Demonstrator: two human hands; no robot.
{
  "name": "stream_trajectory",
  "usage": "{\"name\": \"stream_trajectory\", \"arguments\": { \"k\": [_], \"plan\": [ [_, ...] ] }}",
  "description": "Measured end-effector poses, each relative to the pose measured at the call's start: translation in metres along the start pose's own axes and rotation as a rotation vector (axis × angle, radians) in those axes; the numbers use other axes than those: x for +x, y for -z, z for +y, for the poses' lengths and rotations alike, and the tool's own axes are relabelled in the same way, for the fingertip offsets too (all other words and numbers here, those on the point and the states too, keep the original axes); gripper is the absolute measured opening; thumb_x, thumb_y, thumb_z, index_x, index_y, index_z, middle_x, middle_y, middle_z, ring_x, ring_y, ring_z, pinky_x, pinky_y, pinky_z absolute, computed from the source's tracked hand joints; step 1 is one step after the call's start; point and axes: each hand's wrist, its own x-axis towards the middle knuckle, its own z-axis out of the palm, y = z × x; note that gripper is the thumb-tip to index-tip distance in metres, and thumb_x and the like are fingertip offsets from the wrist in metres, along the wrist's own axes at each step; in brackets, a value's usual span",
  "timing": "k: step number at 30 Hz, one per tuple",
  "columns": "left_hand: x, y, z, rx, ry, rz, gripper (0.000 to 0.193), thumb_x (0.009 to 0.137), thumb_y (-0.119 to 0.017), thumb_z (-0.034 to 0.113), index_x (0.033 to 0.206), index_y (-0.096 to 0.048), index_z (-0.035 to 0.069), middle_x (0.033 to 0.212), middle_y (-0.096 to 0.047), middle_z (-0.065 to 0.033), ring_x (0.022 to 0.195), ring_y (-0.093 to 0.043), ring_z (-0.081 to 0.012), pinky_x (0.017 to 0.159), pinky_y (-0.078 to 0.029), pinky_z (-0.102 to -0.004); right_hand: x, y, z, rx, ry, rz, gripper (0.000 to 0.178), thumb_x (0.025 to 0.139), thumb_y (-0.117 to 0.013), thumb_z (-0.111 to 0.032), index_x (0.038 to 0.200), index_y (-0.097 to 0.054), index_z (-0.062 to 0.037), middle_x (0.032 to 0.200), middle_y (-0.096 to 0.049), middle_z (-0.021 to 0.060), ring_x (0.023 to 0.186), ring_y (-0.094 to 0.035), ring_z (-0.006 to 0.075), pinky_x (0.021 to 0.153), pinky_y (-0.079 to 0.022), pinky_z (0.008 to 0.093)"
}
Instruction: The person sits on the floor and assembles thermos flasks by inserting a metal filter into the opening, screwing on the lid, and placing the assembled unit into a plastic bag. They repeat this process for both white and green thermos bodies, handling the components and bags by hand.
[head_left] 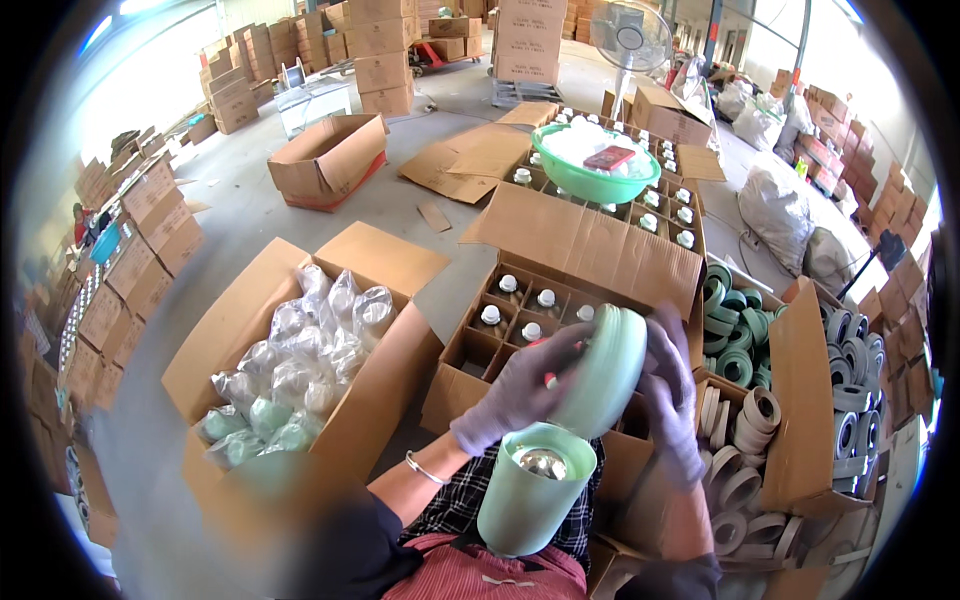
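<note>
Between my gloved hands is a pale green, round plastic part (608, 368), tilted and partly smeared by motion. It hangs just above a pale green cylindrical flask body (535, 505) that rests upright on my lap. A shiny silver liner (541, 462) shows inside the body's open top. Closed on the part's left side is my left hand (515, 395), in a grey-purple glove, with a small red spot by its fingers. My right hand (668, 395), gloved alike and blurred, grips the part's right side.
Ahead, a divided carton (470, 350) holds white-capped bottles; behind it a green basin (600, 180) sits on another such carton. Bagged clear and green pieces fill a carton (300, 350) at left. Green, white and grey rings (850, 400) fill cartons at right. A fan (630, 40) stands behind.
</note>
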Motion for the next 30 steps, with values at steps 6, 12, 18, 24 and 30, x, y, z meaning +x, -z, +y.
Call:
{"name": "stream_trajectory", "arguments": {
  "k": [6,12,18,24,30],
  "plan": [
    [0.004,-0.013,-0.005,0.798,-0.257,0.16,0.068,0.079,-0.07,0.036,0.136,-0.048,0.007,0.101,-0.064,-0.015,0.092,-0.064,-0.0339,0.085,-0.048,-0.0438,-0.036,-0.016,0.009,0.378,-0.363,-0.224,0.095,0.08,-0.058,-0.071,0.146,-0.035,-0.0079,0.144,-0.043,0.0184,0.132,-0.044,0.0345,0.108,-0.036,0.0471],
    [-0.004,0.005,-0.011,-0.153,-0.025,-0.195,0.067,0.088,-0.069,0.02,0.146,-0.039,0.005,0.143,-0.049,-0.01,0.13,-0.049,-0.02,0.108,-0.043,-0.0343,-0.001,-0.01,0.002,-0.732,0.753,-0.451,0.075,0.064,-0.075,-0.07,0.116,-0.054,-0.0192,0.131,-0.044,0.0272,0.129,-0.035,0.0562,0.105,-0.015,0.0746],
    [0.003,0.0,0.007,0.697,-0.359,0.007,0.082,0.074,-0.079,0.04,0.139,-0.044,0.003,0.114,-0.061,-0.0189,0.102,-0.063,-0.032,0.086,-0.05,-0.0415,-0.021,-0.007,-0.016,0.476,-0.381,-0.197,0.122,0.068,-0.048,-0.09,0.149,-0.009,-0.0063,0.146,-0.033,0.0209,0.132,-0.039,0.0365,0.109,-0.035,0.0495],
    [0.001,-0.035,-0.007,0.297,-0.199,0.0,0.043,0.095,-0.056,0.03,0.127,-0.048,0.002,0.094,-0.067,-0.0193,0.087,-0.066,-0.0388,0.075,-0.052,-0.0402,-0.057,0.002,0.04,-0.199,0.142,-0.219,0.107,0.066,-0.059,-0.085,0.135,-0.046,-0.0044,0.142,-0.032,0.033,0.131,-0.032,0.0496,0.106,-0.031,0.0588],
    [-0.005,-0.008,0.004,-0.146,-0.002,-0.311,0.047,0.1,-0.047,0.029,0.136,-0.047,-0.001,0.116,-0.065,-0.0146,0.107,-0.062,-0.0182,0.093,-0.05,-0.0339,-0.002,0.029,0.01,-0.601,0.716,-0.426,0.11,0.056,-0.068,-0.085,0.137,-0.041,-0.0154,0.151,-0.021,0.0365,0.135,-0.018,0.0656,0.104,-0.018,0.0768]
  ]
}}
